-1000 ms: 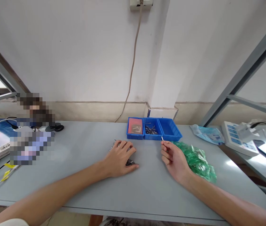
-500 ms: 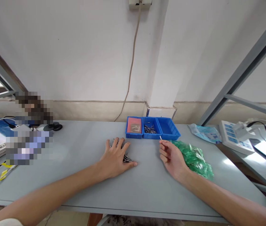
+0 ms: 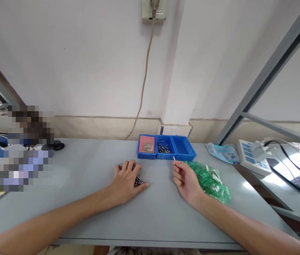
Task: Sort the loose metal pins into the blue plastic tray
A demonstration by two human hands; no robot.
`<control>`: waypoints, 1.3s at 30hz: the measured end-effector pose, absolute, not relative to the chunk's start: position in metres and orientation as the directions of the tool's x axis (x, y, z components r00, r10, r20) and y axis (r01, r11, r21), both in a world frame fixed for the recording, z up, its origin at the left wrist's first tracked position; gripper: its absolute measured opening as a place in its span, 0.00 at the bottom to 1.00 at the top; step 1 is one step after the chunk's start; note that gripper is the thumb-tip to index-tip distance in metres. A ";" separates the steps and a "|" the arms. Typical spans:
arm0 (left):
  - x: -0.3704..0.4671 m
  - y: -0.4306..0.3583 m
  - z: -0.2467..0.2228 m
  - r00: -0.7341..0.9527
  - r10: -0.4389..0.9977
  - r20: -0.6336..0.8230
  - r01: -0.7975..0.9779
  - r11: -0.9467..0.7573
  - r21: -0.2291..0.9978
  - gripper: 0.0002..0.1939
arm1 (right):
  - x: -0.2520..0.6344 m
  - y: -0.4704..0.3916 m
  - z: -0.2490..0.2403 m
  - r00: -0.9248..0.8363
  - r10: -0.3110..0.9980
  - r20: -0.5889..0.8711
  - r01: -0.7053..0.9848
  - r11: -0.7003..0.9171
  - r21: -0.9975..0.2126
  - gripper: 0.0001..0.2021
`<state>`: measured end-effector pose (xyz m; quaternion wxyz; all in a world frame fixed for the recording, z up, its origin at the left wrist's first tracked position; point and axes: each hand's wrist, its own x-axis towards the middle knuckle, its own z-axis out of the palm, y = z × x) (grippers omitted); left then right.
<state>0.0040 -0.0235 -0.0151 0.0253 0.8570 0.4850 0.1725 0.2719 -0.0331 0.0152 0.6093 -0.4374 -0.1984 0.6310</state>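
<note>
My left hand [image 3: 126, 180] rests on the grey table with its fingers spread over a pile of small, slender metal pieces [image 3: 138, 181]. They look like screws or rivets; part of the pile is hidden under the palm and fingers. My right hand [image 3: 186, 179] is closed, with thumb and forefinger pinching one slim, pale metal pin [image 3: 174, 159] that points upward. It hovers just in front of the blue bins, left of a crumpled green plastic bag [image 3: 211, 182]. The middle blue bin [image 3: 166, 156] holds many similar metal pieces.
A left blue bin [image 3: 146, 156] holds a pink sheet and a small clear bag. The right blue bin [image 3: 184, 147] stands beside the middle one. Rightward lie a light-blue packet [image 3: 223, 153] and a white power strip [image 3: 253, 157]. Black round objects [image 3: 53, 145] sit at the left.
The whole view has shifted slightly, with everything appearing a bit further left and lower. Both hands keep nearly the same pose, and the pin is still in my right hand's pinch.
</note>
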 end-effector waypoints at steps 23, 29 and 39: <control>0.009 -0.027 -0.013 0.533 0.784 0.319 0.723 -0.617 0.310 0.14 | 0.264 -0.033 0.015 0.067 0.979 -0.190 -0.534 -0.126 -0.836 0.10; 0.009 -0.026 -0.008 0.587 0.737 0.335 0.668 -0.675 0.315 0.10 | 0.267 -0.029 0.014 0.008 0.985 -0.174 -0.486 -0.148 -0.861 0.11; 0.010 -0.023 -0.006 0.615 0.714 0.335 0.638 -0.700 0.320 0.03 | 0.258 -0.032 0.007 0.006 0.996 -0.087 -0.398 -0.077 -0.914 0.11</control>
